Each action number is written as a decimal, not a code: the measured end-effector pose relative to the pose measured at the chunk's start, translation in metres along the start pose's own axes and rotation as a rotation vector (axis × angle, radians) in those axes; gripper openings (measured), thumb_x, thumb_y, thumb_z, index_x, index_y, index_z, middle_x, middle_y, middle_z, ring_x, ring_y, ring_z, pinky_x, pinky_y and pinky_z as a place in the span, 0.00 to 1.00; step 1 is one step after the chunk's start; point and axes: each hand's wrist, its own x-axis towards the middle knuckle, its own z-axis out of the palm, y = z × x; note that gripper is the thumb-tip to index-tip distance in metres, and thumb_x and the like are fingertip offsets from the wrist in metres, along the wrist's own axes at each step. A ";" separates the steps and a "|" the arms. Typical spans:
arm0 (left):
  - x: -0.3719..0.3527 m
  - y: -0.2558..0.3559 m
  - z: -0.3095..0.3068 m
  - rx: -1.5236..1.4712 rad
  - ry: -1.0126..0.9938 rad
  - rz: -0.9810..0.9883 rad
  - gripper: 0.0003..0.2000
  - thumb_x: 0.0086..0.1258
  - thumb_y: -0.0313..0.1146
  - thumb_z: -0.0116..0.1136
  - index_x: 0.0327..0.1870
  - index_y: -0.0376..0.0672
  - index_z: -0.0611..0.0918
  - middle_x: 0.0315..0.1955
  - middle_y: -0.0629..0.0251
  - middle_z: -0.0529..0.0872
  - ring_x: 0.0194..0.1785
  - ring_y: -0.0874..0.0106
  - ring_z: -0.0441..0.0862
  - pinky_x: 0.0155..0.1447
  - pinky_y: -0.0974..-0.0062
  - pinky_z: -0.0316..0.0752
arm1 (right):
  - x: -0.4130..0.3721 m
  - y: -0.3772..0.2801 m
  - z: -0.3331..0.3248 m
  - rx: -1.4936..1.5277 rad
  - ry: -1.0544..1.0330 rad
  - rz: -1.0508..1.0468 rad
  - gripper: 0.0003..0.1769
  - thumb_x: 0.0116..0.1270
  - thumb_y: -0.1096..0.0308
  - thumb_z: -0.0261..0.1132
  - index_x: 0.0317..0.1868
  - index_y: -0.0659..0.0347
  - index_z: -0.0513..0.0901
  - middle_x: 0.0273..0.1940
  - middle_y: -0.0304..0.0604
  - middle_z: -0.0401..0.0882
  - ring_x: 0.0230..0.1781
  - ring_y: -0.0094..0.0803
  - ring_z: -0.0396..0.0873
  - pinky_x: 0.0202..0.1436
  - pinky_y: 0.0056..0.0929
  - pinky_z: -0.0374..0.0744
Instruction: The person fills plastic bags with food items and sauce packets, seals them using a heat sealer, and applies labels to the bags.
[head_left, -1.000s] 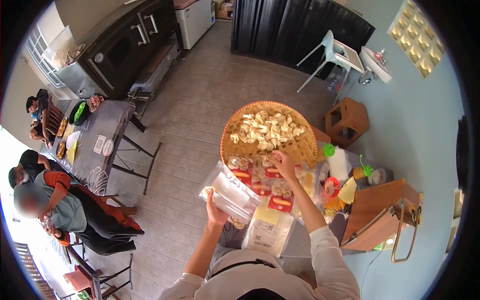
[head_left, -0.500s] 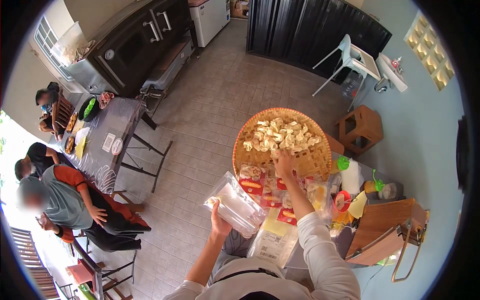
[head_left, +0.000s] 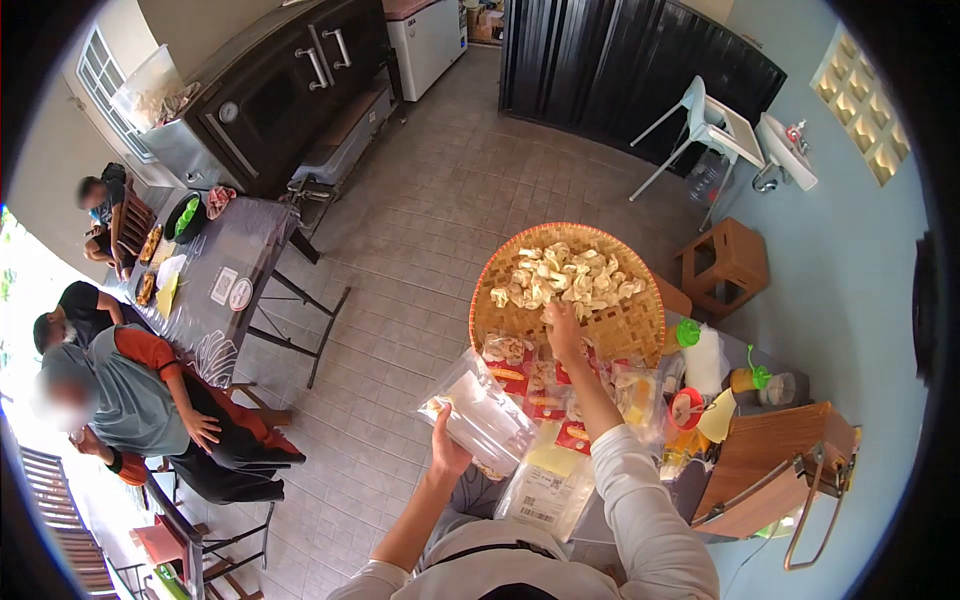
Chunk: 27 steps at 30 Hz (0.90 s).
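Observation:
In my left hand [head_left: 450, 447] is a clear plastic bag [head_left: 485, 412], held tilted with the fingers closed around its lower left side. My right hand [head_left: 563, 328] reaches over the near part of a round woven bamboo tray [head_left: 620, 325]. Its fingers are pinched at the front edge of a heap of pale folded dumplings [head_left: 575, 272], seemingly on one of them; the fingertips are partly hidden. Below the tray lie several filled clear packets with red labels [head_left: 574, 436], partly under my right forearm. A pack with a white printed label [head_left: 540, 495] lies close to my body.
At right stand a green-capped bottle [head_left: 686, 333], a red-rimmed container [head_left: 687, 406] and a wooden box [head_left: 765, 470] with a metal handle. Several people sit around a plastic-covered table [head_left: 245, 255] at left. A brown stool [head_left: 722, 262] stands near the wall.
My right hand has drawn back slightly toward me from the dumpling heap, its fingers now pinched together. The left hand still holds the plastic bag. The whole view has shifted slightly.

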 end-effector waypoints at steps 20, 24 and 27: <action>0.006 -0.001 0.023 -0.077 -0.064 -0.029 0.26 0.65 0.50 0.45 0.59 0.42 0.67 0.54 0.60 0.74 0.57 0.62 0.70 0.61 0.61 0.63 | -0.071 -0.030 -0.135 1.522 0.055 0.507 0.19 0.61 0.77 0.57 0.54 0.58 0.70 0.44 0.42 0.72 0.40 0.28 0.75 0.40 0.26 0.75; 0.004 -0.008 0.048 -0.129 -0.103 -0.087 0.27 0.66 0.52 0.41 0.59 0.43 0.68 0.54 0.60 0.73 0.58 0.61 0.69 0.62 0.60 0.62 | -0.142 -0.059 -0.188 1.133 0.101 0.214 0.15 0.58 0.81 0.60 0.47 0.62 0.75 0.47 0.42 0.69 0.44 0.26 0.74 0.44 0.23 0.77; 0.001 -0.021 0.062 -0.104 -0.146 -0.103 0.28 0.65 0.54 0.43 0.60 0.44 0.67 0.55 0.60 0.72 0.58 0.61 0.68 0.62 0.60 0.62 | -0.189 -0.079 -0.216 0.979 0.072 0.141 0.11 0.56 0.82 0.61 0.41 0.64 0.79 0.47 0.42 0.69 0.46 0.27 0.74 0.44 0.21 0.78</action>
